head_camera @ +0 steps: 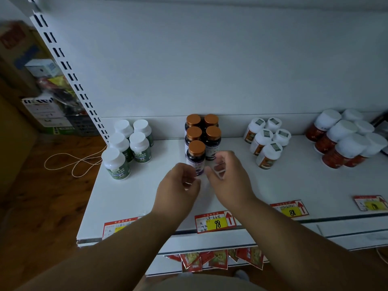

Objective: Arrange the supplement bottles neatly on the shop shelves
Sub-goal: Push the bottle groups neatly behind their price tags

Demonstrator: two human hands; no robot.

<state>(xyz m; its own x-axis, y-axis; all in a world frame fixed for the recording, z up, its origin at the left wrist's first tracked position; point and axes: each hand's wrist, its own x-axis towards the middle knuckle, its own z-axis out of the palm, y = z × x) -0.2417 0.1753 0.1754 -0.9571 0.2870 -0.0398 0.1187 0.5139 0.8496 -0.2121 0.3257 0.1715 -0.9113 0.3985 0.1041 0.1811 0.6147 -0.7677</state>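
Several dark purple-labelled bottles with copper caps stand in two columns at the middle of the white shelf (pixel 147 185). The front one (pixel 196 156) stands alone ahead of the rest. My left hand (pixel 178 185) and my right hand (pixel 227 179) hover on either side of its base with fingers loosely curled. Their fingertips are close to the label, and neither hand grips the bottle. A cluster of green-labelled, white-capped bottles (pixel 130 143) stands to the left.
Orange-labelled white-capped bottles (pixel 266 141) and red bottles with white caps (pixel 344 139) stand in groups to the right. Price tags (pixel 214 223) line the front edge. A slotted upright (pixel 69 72), cardboard boxes (pixel 21 59) and a cord on the wooden floor (pixel 73 162) are at the left.
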